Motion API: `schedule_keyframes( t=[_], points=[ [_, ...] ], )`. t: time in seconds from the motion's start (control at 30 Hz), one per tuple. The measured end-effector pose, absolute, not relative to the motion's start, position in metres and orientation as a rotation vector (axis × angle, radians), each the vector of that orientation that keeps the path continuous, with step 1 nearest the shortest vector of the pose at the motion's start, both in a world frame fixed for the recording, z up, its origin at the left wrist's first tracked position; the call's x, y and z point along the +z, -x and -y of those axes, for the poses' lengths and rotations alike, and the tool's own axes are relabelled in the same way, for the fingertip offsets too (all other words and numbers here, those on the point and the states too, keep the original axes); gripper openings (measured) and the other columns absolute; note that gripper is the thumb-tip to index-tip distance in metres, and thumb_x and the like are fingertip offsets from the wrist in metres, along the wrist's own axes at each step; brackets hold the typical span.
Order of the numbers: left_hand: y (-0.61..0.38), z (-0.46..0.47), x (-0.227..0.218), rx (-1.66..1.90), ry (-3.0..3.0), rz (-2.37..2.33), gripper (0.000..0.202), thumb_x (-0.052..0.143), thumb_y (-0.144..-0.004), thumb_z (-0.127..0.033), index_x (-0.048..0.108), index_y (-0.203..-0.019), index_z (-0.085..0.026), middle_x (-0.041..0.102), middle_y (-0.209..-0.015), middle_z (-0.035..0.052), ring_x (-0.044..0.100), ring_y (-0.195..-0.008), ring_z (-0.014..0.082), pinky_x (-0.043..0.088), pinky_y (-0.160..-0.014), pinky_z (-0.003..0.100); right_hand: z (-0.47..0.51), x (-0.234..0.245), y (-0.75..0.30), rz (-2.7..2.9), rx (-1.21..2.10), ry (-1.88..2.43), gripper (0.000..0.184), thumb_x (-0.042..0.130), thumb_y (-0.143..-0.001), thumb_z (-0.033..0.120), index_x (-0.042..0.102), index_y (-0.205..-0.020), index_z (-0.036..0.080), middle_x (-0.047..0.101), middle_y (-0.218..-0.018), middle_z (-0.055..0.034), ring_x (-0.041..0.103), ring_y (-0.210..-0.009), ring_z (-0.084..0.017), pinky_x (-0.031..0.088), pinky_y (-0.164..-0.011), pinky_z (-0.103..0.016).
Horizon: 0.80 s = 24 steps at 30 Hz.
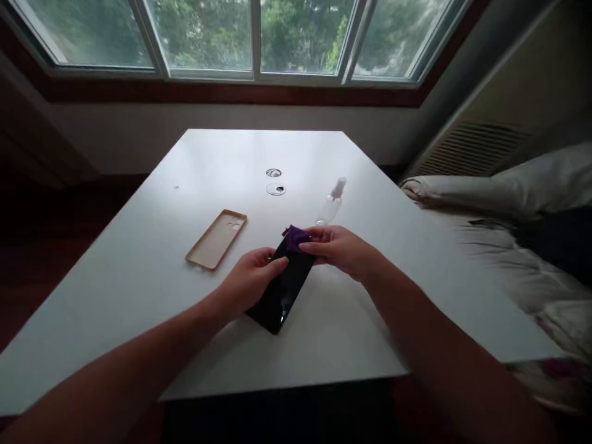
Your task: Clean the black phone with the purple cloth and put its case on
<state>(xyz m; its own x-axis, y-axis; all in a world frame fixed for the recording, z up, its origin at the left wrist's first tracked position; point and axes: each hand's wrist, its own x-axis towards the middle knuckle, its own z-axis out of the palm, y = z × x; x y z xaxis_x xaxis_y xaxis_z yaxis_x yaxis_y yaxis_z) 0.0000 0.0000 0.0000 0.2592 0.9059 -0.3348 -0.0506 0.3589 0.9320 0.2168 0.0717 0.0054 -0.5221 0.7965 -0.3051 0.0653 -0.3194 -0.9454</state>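
Observation:
My left hand (256, 271) grips a black smartphone (287, 287) by its left edge, thumb on the dark face. The phone is tilted above the white table, its lower end toward me. At its upper end my right hand (340, 246) pinches a small purple cloth (296, 239), which lies folded over the phone's top corner. The fingers behind the phone are mostly hidden. An empty phone case (217, 240) with a tan rim lies to the left of my left hand. Just beyond my right hand a clear spray bottle (330, 205) lies on its side.
The white table (139, 296) reaches toward a window (254, 43). Two round inserts, a silvery one (274, 172) and a white one (276, 189), sit in its far middle. Bedding (522, 185) is heaped along the right side.

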Motion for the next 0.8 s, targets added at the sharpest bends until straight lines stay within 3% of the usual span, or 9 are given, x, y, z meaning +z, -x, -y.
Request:
schedule_keyframes(
  t=[0.37, 0.57, 0.8],
  points=[
    [-0.004, -0.003, 0.007, 0.998, -0.875, -1.159, 0.035, 0.072, -0.086, -0.044, 0.06, -0.102, -0.015, 0.071, -0.081, 0.0067, 0.065, -0.066, 0.0171, 0.055, -0.058, 0.026, -0.073, -0.006, -0.212, 1.302, 1.934, 0.957, 0.055, 0.088, -0.074, 0.025, 0.069, -0.124, 0.014, 0.076, -0.108, -0.0105, 0.074, -0.091, -0.019, 0.063, -0.083, -0.03],
    [-0.007, -0.001, 0.003, 1.011, -0.84, -1.177, 0.038, 0.073, -0.085, -0.045, 0.059, -0.104, -0.015, 0.07, -0.081, 0.0065, 0.064, -0.064, 0.0161, 0.053, -0.056, 0.023, -0.069, -0.01, -0.205, 1.247, 1.932, 1.048, 0.051, 0.09, -0.071, 0.026, 0.071, -0.116, 0.013, 0.075, -0.105, -0.0109, 0.073, -0.087, -0.018, 0.062, -0.075, -0.027],
    [-0.009, 0.0, 0.004, 0.98, -0.724, -1.242, 0.033, 0.071, -0.086, -0.041, 0.06, -0.105, -0.015, 0.069, -0.08, 0.0073, 0.063, -0.063, 0.0173, 0.054, -0.055, 0.026, -0.065, -0.011, -0.197, 1.283, 1.858, 1.212, 0.046, 0.087, -0.074, 0.04, 0.074, -0.108, 0.013, 0.074, -0.094, -0.0097, 0.067, -0.072, -0.012, 0.055, -0.061, -0.019]
  ],
)
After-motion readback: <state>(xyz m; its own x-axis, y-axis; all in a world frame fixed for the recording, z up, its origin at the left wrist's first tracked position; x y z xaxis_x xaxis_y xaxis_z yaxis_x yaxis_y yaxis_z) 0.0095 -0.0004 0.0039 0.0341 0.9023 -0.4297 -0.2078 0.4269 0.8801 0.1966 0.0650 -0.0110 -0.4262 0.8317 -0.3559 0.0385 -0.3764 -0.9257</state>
